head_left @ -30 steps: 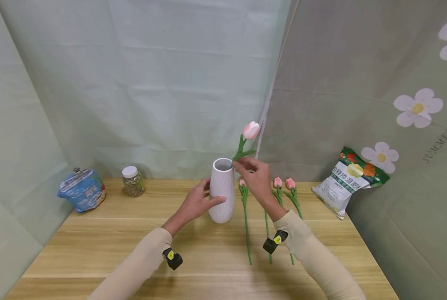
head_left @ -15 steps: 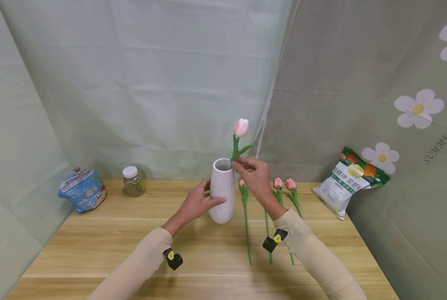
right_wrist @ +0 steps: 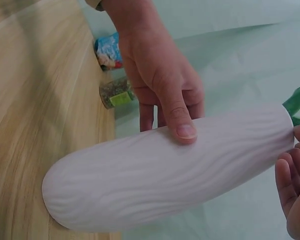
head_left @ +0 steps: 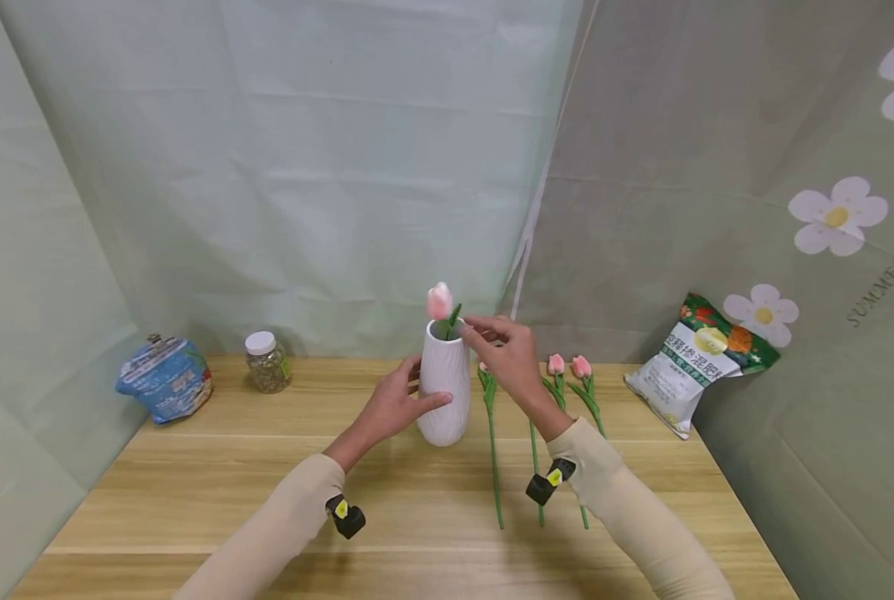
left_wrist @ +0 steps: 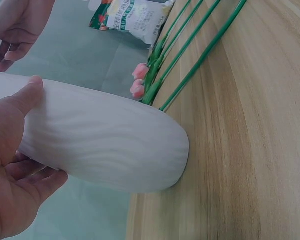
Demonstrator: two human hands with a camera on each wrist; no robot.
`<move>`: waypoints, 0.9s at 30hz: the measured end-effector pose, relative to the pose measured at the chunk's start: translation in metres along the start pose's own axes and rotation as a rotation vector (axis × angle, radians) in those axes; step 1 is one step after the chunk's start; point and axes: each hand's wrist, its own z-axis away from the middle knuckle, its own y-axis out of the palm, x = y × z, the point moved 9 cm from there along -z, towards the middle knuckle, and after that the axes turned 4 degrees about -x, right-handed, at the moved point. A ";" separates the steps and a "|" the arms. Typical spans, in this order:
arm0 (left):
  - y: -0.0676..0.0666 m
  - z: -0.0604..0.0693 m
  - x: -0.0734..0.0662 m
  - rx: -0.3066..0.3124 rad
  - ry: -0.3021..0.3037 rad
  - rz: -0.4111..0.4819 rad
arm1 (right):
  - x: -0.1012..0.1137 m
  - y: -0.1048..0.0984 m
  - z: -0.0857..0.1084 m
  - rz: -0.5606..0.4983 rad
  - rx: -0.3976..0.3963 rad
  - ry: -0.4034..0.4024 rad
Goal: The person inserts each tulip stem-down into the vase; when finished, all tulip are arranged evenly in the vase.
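A white ridged vase (head_left: 444,383) stands upright on the wooden table. My left hand (head_left: 394,407) grips its side, thumb across the front and fingers behind, as the left wrist view also shows. One pink tulip (head_left: 440,301) is in the vase, its bloom above the rim and leaning left; its stem is hidden inside. At the rim's right side is my right hand (head_left: 508,350), its fingertips by the rim and leaves, fingers loosely bent with no stem seen between them. Several more tulips (head_left: 494,450) lie on the table to the right, partly behind the right arm.
A jar with a white lid (head_left: 267,364) and a blue bag (head_left: 165,382) stand at the back left of the table (head_left: 214,500). A white and green bag (head_left: 694,367) leans against the cloth at the right. Hanging cloth (head_left: 327,183) closes off the back.
The tulip has first tilted upright and left, then dropped into the vase, out of my right fingers. The left hand and the vase have stayed in place.
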 end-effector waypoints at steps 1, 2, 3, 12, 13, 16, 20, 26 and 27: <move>0.000 0.000 0.000 0.002 0.002 0.002 | 0.000 0.000 0.000 0.004 0.001 -0.001; 0.000 0.000 0.000 0.003 0.004 0.005 | 0.000 -0.001 0.000 0.007 0.000 0.000; 0.000 0.000 0.000 0.003 -0.001 0.007 | 0.000 -0.001 0.000 0.006 0.000 0.002; -0.001 0.000 -0.004 -0.012 0.023 0.011 | -0.005 -0.017 0.004 -0.028 -0.023 0.037; -0.001 0.000 -0.004 -0.013 0.024 0.009 | -0.006 -0.020 0.005 -0.034 -0.025 0.037; -0.001 -0.001 -0.004 -0.016 0.026 0.002 | -0.009 -0.028 0.009 -0.058 -0.025 0.035; -0.002 -0.001 -0.002 -0.020 0.024 0.004 | -0.015 -0.040 0.015 -0.078 -0.026 0.055; -0.001 -0.002 0.000 -0.020 0.017 0.004 | -0.028 -0.060 0.026 -0.023 -0.047 0.074; -0.001 -0.002 0.000 -0.018 0.016 0.003 | -0.031 -0.064 0.028 -0.011 -0.050 0.076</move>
